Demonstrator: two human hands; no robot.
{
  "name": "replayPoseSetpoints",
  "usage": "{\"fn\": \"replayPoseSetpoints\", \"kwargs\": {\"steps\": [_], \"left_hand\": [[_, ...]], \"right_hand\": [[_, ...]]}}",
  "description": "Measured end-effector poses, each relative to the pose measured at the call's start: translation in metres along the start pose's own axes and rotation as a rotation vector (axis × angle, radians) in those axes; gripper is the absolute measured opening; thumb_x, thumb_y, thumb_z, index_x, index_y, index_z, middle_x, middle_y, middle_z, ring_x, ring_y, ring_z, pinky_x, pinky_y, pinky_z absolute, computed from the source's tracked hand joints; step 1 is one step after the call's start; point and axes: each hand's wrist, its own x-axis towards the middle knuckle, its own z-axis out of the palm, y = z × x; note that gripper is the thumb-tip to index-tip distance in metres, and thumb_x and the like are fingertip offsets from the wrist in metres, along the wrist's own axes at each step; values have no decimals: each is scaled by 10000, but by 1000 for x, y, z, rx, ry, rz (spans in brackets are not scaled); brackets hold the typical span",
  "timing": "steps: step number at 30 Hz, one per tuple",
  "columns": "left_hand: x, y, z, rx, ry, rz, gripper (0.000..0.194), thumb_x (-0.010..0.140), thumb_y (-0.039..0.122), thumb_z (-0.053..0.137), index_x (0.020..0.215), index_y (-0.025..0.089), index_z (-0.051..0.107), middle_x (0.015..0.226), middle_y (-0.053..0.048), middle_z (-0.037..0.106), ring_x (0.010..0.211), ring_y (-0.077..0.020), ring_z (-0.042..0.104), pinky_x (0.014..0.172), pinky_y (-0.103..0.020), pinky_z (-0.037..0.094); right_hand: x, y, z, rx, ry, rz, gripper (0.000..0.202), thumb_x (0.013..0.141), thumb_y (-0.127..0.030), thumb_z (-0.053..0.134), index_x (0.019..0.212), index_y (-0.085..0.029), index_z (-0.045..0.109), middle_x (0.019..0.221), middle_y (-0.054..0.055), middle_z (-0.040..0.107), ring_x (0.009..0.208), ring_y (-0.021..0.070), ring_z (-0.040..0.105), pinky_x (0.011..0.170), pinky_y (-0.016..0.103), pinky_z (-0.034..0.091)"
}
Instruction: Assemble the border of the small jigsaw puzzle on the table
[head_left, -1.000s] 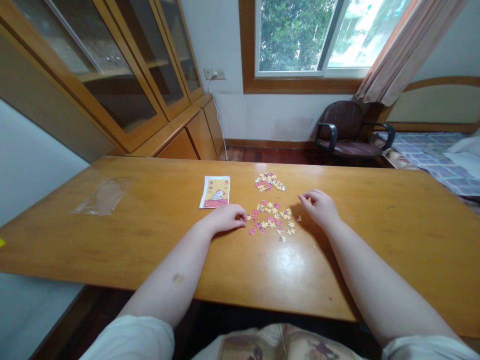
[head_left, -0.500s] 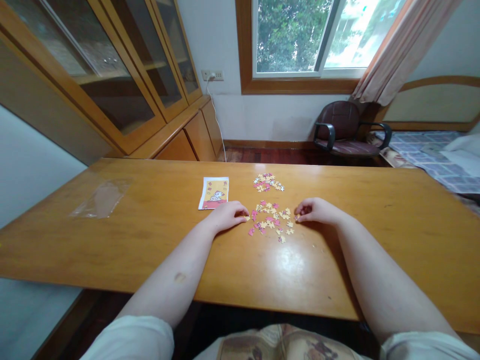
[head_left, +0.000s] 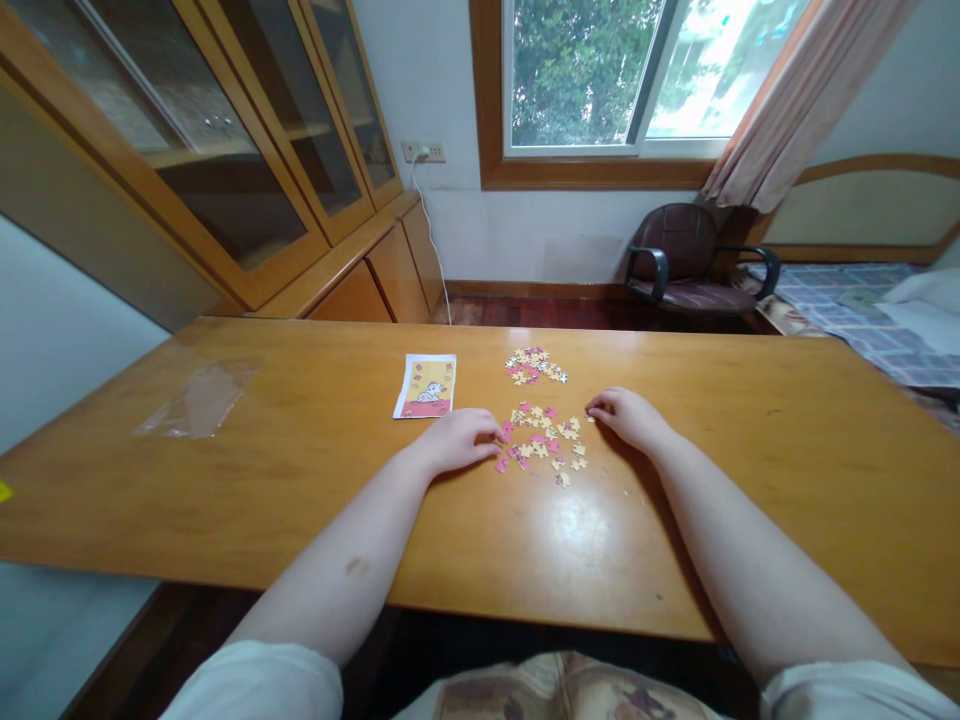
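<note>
Yellow and pink puzzle pieces (head_left: pixel 540 450) lie spread on the wooden table between my hands. A second, tighter pile of pieces (head_left: pixel 534 366) sits behind them. At the left edge of the spread, my left hand (head_left: pixel 469 440) rests with its fingers apart, beside the pink pieces. My right hand (head_left: pixel 619 412) is at the right edge, its fingertips pinched on a small puzzle piece (head_left: pixel 591 418). A picture card (head_left: pixel 429 388) with a white animal on yellow and pink lies behind my left hand.
A clear plastic bag (head_left: pixel 206 400) lies on the left of the wooden table (head_left: pixel 315 440). Beyond the table are a brown armchair (head_left: pixel 679 250), a bed (head_left: pixel 862 300) and a glass-door cabinet (head_left: pixel 300 200).
My right hand has moved slightly back and left, its fingers closer together. My left hand has opened a little, and the yellow piece at its fingertips no longer shows.
</note>
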Motion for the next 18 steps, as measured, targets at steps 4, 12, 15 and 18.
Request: {"fn": "replayPoseSetpoints", "kwargs": {"steps": [4, 12, 15, 18], "left_hand": [[-2, 12, 1, 8, -132, 90, 154, 796, 346, 649, 899, 257, 720, 932, -15, 669, 901, -168, 598, 810, -267, 431], [-2, 6, 3, -28, -168, 34, 140, 743, 346, 692, 822, 233, 713, 862, -11, 661, 816, -157, 604, 744, -251, 438], [-3, 6, 1, -56, -168, 13, 163, 751, 376, 679, 808, 225, 699, 845, -9, 657, 798, -152, 599, 715, -242, 434], [-1, 5, -2, 5, -46, -65, 173, 825, 361, 595, 812, 209, 675, 845, -21, 655, 802, -163, 591, 723, -265, 433]], "right_hand": [[-3, -4, -3, 13, 5, -7, 201, 816, -350, 596, 862, -195, 714, 863, 53, 671, 774, 166, 594, 699, 257, 441], [-3, -4, -3, 45, -17, -16, 198, 804, -344, 624, 871, -192, 731, 831, 47, 658, 743, 160, 586, 683, 259, 446], [-2, -6, 0, 50, -3, -34, 192, 826, -305, 604, 921, -198, 731, 871, 56, 661, 778, 163, 594, 725, 265, 450], [-3, -9, 0, 41, 20, -37, 201, 838, -315, 588, 925, -199, 726, 869, 56, 660, 773, 161, 591, 715, 262, 446]]}}
